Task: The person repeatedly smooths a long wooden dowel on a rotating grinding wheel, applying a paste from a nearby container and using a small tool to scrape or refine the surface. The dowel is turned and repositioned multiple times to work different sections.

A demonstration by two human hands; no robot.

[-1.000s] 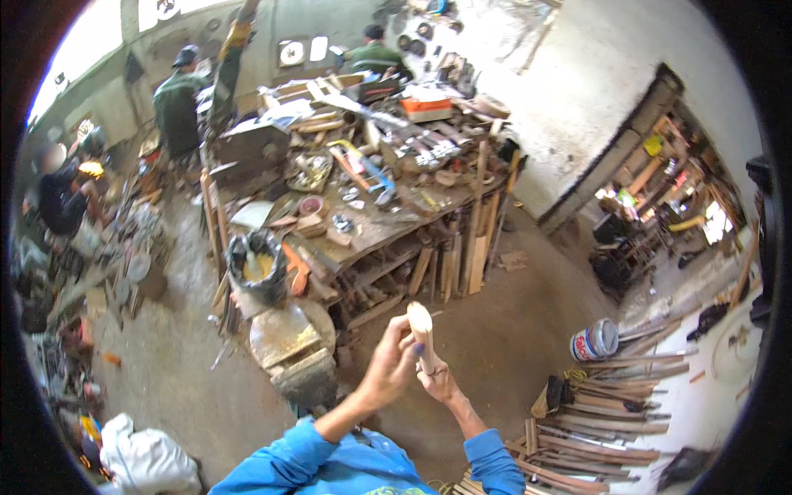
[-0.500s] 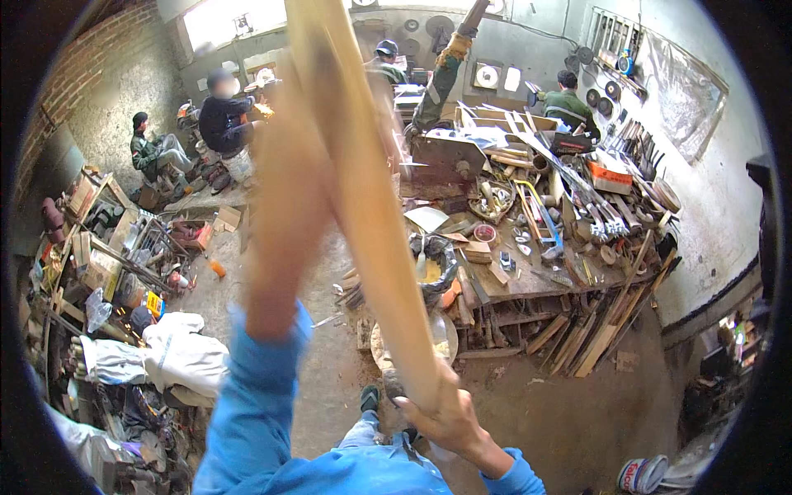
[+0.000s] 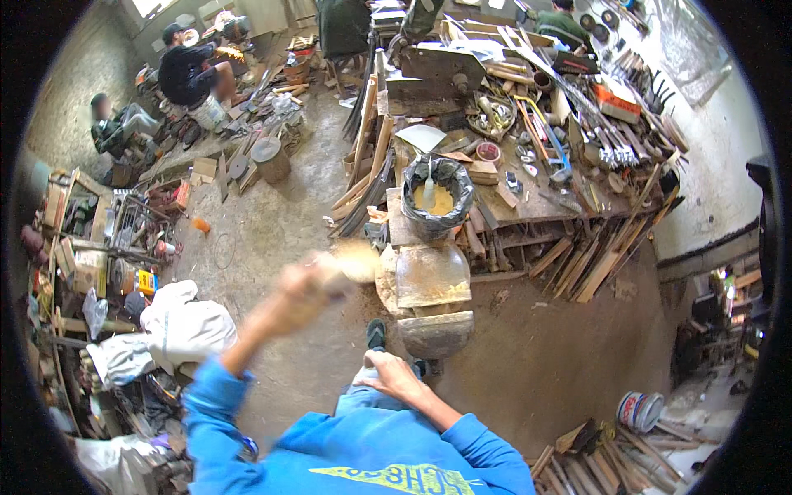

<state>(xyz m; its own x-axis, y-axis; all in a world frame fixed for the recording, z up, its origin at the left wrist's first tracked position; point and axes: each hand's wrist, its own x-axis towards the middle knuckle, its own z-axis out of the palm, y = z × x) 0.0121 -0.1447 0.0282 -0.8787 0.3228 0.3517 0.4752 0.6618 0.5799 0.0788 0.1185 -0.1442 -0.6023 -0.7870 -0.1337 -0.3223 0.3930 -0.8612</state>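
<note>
My left hand [image 3: 297, 293] is out ahead and to the left, smeared by motion. It is closed on a pale wooden piece [image 3: 356, 261], whose shape is too blurred to make out. Close in front of my body, my right hand [image 3: 393, 376] is above my leg with its fingers curled; what they hold, if anything, is hidden. Beyond my foot stands a worn block [image 3: 433, 276] with yellowish dust on it. Behind the block is a tub lined with a black bag [image 3: 445, 177], holding yellowish stuff and a pale upright handle.
A cluttered workbench [image 3: 536, 206] stands ahead right, with wood strips [image 3: 577, 272] beneath. White sacks [image 3: 186, 326] and a loaded rack [image 3: 82, 247] line the left. One person [image 3: 186, 74] works amid sparks far left; another sits nearby. A white bucket [image 3: 639, 410] lies at right.
The long wooden piece, earlier raised upright before me in both hands, has come down. My right hand has let go and moved left toward my leg; my left hand has moved lower.
</note>
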